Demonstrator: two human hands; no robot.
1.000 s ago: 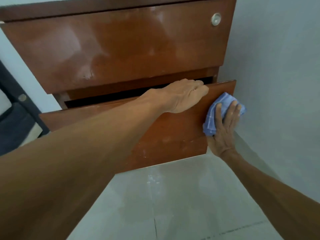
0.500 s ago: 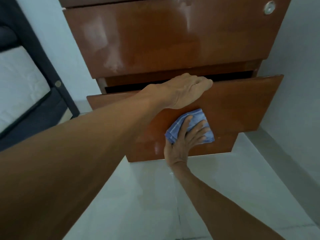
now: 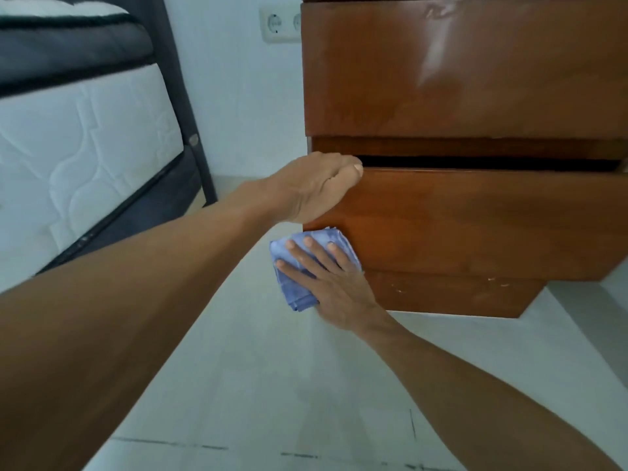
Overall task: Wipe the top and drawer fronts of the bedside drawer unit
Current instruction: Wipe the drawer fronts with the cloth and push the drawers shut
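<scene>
The glossy brown drawer unit [image 3: 475,73] fills the upper right. Its lower drawer [image 3: 475,219] stands pulled out a little, with a dark gap above it. My left hand [image 3: 316,188] grips the top left corner of that lower drawer front, fingers curled over its edge. My right hand [image 3: 333,283] presses a folded blue cloth [image 3: 295,283] flat against the drawer front's lower left corner, fingers spread; part of the cloth hangs past the drawer's left edge.
A bed with a white quilted mattress [image 3: 78,154] and a dark frame post [image 3: 190,130] stands to the left. A double wall socket [image 3: 280,23] sits beside the unit's top left. Pale tiled floor [image 3: 306,385] lies below.
My right hand has swept the cloth leftward across the lower drawer front, from its right edge to its left corner. My left hand slid left along the drawer's top edge. The view shifted left.
</scene>
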